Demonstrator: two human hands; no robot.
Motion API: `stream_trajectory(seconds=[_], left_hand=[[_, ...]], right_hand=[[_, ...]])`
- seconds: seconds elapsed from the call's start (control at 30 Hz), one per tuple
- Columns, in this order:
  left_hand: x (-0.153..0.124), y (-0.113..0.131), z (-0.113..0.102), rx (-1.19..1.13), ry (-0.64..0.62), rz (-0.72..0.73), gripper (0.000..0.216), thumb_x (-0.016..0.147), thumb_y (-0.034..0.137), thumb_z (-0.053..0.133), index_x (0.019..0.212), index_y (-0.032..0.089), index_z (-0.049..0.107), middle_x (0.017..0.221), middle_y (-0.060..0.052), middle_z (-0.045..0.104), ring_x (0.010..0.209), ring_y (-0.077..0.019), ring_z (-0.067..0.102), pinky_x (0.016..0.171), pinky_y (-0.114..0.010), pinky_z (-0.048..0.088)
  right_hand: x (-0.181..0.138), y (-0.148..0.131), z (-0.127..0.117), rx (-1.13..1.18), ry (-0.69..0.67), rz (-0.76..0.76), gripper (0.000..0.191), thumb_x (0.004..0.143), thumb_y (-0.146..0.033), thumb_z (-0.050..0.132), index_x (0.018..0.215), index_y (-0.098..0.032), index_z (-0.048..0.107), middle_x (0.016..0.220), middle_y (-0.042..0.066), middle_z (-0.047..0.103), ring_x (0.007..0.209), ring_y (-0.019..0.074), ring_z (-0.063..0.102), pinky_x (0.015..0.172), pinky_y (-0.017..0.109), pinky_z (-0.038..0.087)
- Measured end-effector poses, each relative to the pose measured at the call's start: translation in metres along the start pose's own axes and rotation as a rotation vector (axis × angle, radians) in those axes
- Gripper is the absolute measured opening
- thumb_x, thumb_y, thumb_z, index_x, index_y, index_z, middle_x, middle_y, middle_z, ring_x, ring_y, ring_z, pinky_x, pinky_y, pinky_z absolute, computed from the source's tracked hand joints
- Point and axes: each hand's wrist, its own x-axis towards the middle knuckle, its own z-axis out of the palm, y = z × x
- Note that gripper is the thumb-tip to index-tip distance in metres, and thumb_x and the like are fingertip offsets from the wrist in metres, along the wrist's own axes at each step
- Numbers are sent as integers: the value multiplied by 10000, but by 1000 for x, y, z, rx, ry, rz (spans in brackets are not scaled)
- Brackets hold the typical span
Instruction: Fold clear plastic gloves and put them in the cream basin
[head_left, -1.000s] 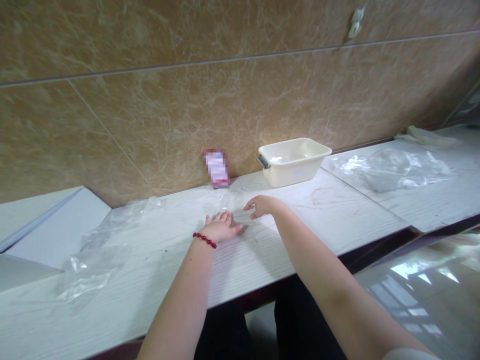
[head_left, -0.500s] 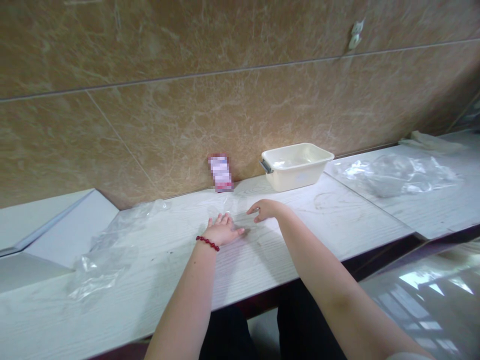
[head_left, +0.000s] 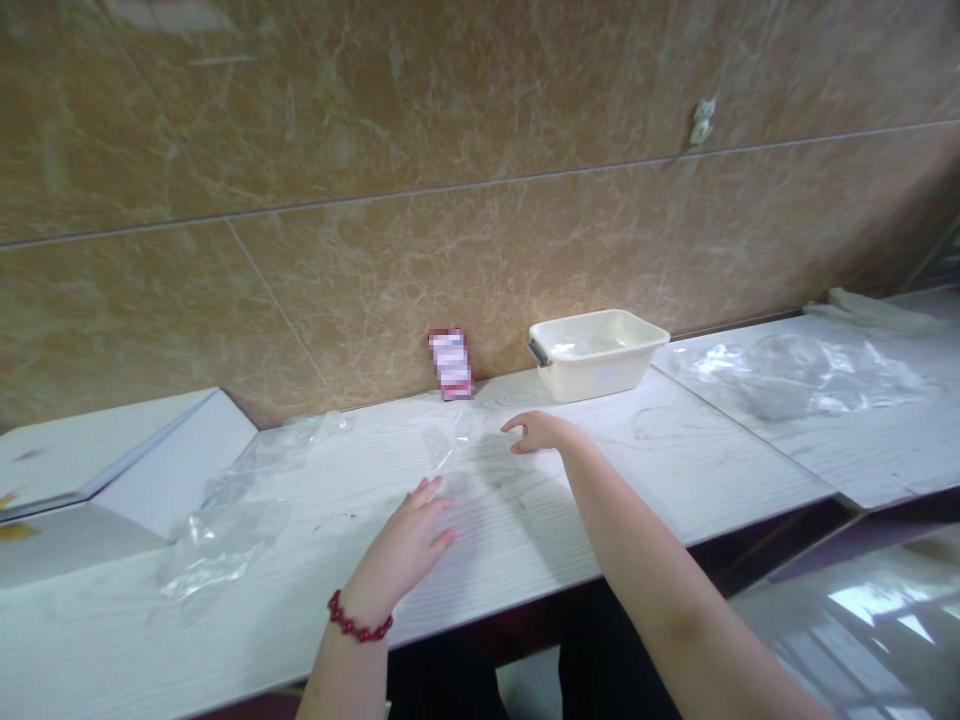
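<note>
My left hand (head_left: 409, 532) is raised a little over the white wood-grain table (head_left: 337, 560), its fingers apart and nothing in it. A red bead bracelet circles that wrist. Farther forward, my right hand (head_left: 538, 432) is low over the tabletop, thumb and fingers bent but apart, with nothing seen between them. A small clear plastic piece (head_left: 450, 440), thin and hard to make out, lies between and ahead of the hands. Behind it, a blurred red-and-white card-like item (head_left: 451, 365) leans against the wall.
A cream plastic basin (head_left: 600, 375) with a grey handle stands by the wall. Crumpled clear plastic bags (head_left: 217, 550) lie at left beside a white box (head_left: 180, 465). More clear plastic (head_left: 802, 375) covers part of the right-hand table. The table's front edge is close to my legs.
My left hand has lifted and drawn back toward me, left of the clear plastic piece, uncovering more of it. My right hand has barely moved. The view has tilted slightly upward.
</note>
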Motion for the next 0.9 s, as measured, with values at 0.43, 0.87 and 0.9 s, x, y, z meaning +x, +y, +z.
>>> stream_trajectory(seconds=[0.43, 0.87, 0.9], left_hand=[[-65, -26, 26, -175, 214, 36, 266, 727, 305, 484, 979, 260, 557, 1115, -43, 517, 1045, -188, 458, 909, -380, 370], [-52, -25, 32, -134, 254, -44, 191, 739, 307, 468, 836, 224, 609, 1054, -59, 531, 999, -193, 477, 889, -372, 370], [-52, -22, 32, -125, 256, -48, 181, 743, 305, 461, 793, 223, 614, 1045, -58, 535, 991, -194, 479, 880, -375, 374]], right_hand=[[-11, -13, -11, 94, 176, 24, 281, 743, -316, 430, 960, -216, 578, 795, 19, 610, 657, 116, 548, 601, 200, 383], [-138, -47, 60, 116, 354, -353, 178, 736, -227, 469, 886, -206, 565, 871, 37, 552, 854, 141, 496, 774, 255, 378], [-142, -49, 65, 123, 375, -348, 182, 736, -234, 476, 894, -209, 562, 882, 40, 550, 864, 147, 492, 787, 268, 375]])
